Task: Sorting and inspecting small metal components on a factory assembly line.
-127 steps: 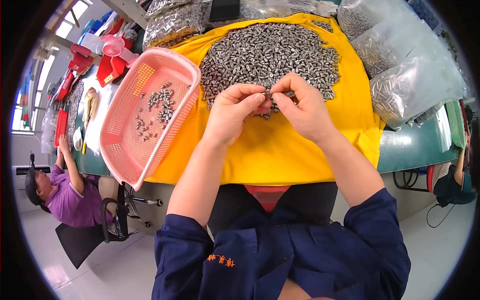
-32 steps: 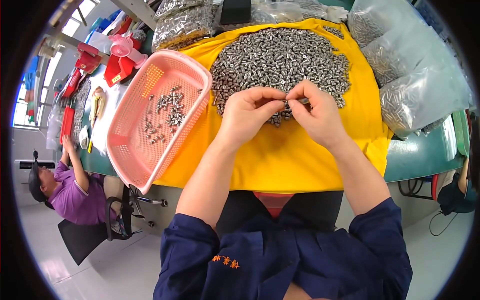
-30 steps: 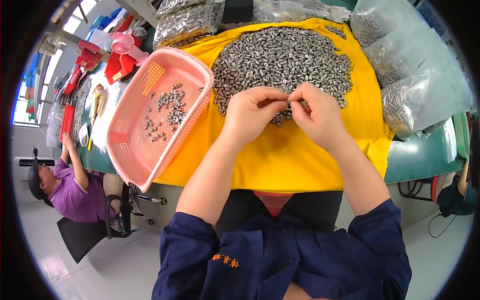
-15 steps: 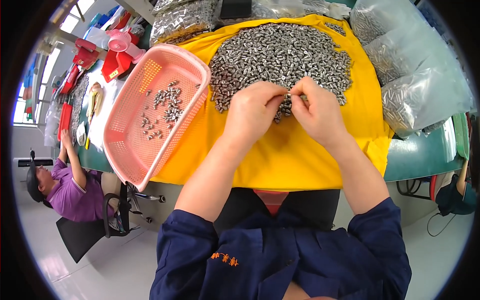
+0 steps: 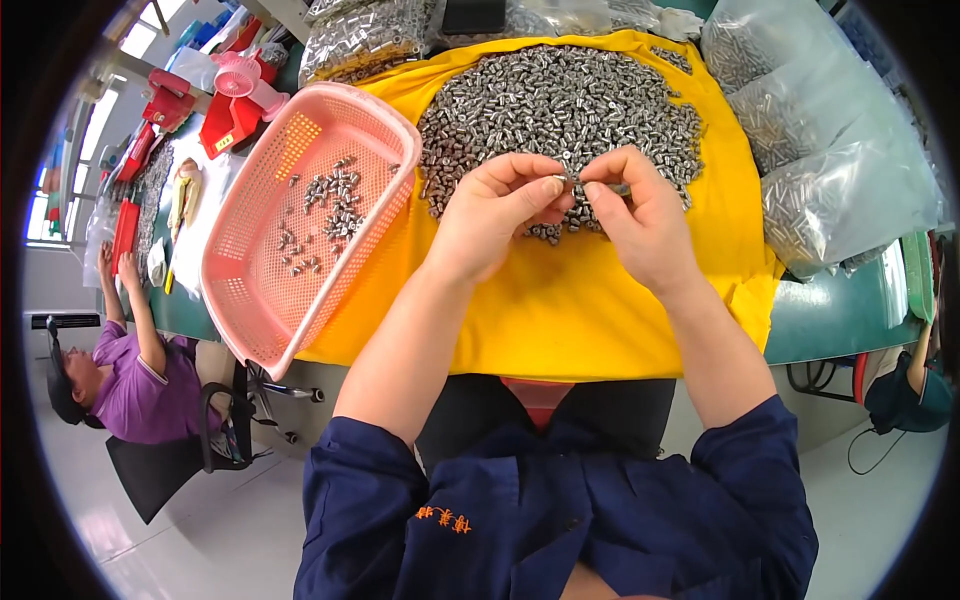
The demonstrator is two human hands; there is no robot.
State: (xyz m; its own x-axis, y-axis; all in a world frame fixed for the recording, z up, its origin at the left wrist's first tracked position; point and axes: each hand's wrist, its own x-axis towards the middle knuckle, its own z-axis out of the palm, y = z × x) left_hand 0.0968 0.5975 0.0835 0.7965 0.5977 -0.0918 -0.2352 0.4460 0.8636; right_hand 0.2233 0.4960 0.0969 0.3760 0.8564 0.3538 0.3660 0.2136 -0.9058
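My left hand (image 5: pixel 497 212) and my right hand (image 5: pixel 640 218) come together over the near edge of a heap of small silvery metal parts (image 5: pixel 560 100). Thumb and forefinger of each hand are pinched, their tips almost meeting. A tiny metal part (image 5: pixel 568 181) shows between the fingertips; its exact shape is too small to make out. Beneath the heap spreads a yellow cloth (image 5: pixel 580 325). To the left, a pink perforated plastic basket (image 5: pixel 250 265) holds several similar metal parts (image 5: pixel 335 200), loosely scattered on its bottom.
Clear bags of metal parts (image 5: pixel 810 200) stand at the right; more packed bags (image 5: pixel 365 45) and a dark phone (image 5: pixel 474 15) lie at the back. A pink fan (image 5: pixel 240 80) stands beyond the basket. A co-worker in purple (image 5: pixel 150 385) sits at the left.
My left hand has turned, its fingers lifting and parting more from the palm. My right hand has shifted slightly up and right. The co-worker's arms at the left have moved.
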